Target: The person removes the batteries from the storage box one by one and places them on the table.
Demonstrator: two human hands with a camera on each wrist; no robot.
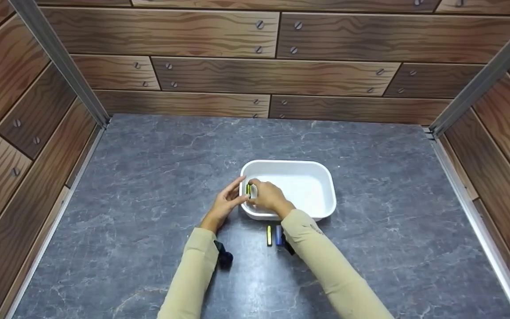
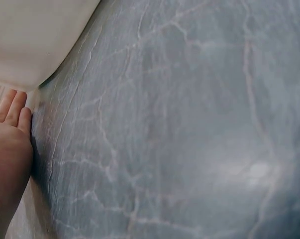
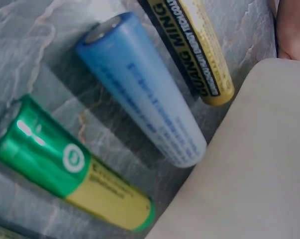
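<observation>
A white rectangular tray [image 1: 287, 165] sits on the grey table. Inside its left end, my right hand [image 1: 269, 195] pinches a yellow and black battery [image 1: 249, 189] between thumb and fingers. My left hand [image 1: 226, 203] is at the tray's left side, fingers extended along the outer wall and thumb near the rim; the left wrist view shows its straight fingers [image 2: 14, 110] beside the tray. In front of the tray lie a yellow and black battery [image 3: 194, 50], a blue battery [image 3: 145, 94] and a green and yellow battery [image 3: 72, 167]. My right sleeve hides part of this row in the head view.
The marbled grey table [image 1: 157, 159] is enclosed by wood-plank-patterned walls [image 1: 219, 75] at the back and sides. Metal posts [image 1: 67, 66] stand at the corners. Another object [image 3: 5, 231] is cut off at the right wrist view's lower left corner.
</observation>
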